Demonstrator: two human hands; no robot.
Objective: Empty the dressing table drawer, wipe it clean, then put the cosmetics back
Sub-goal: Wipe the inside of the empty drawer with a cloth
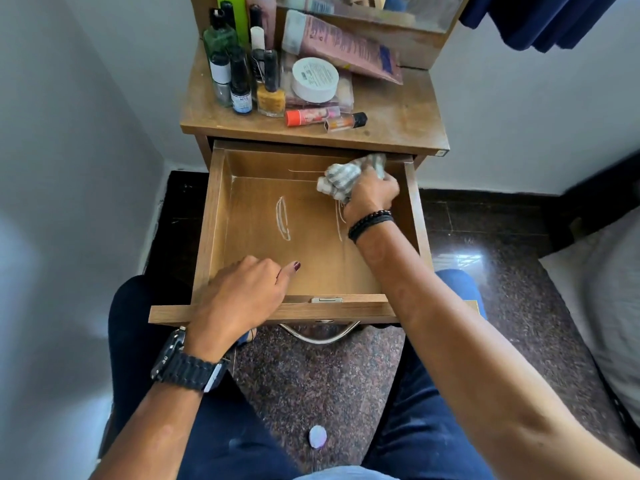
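While gripped: cloth (341, 180), right hand (372, 197).

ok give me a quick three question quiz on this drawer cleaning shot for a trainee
1. True or false: the open brown wooden drawer still holds cosmetics.
2. Which hand grips the crumpled grey striped cloth? A) left hand B) right hand
3. Fill in: the round white jar sits on the wooden ____, not in the drawer.

Key
1. False; only white chalky marks show on its floor.
2. B; the left hand rests on the drawer's front edge.
3. Tabletop.
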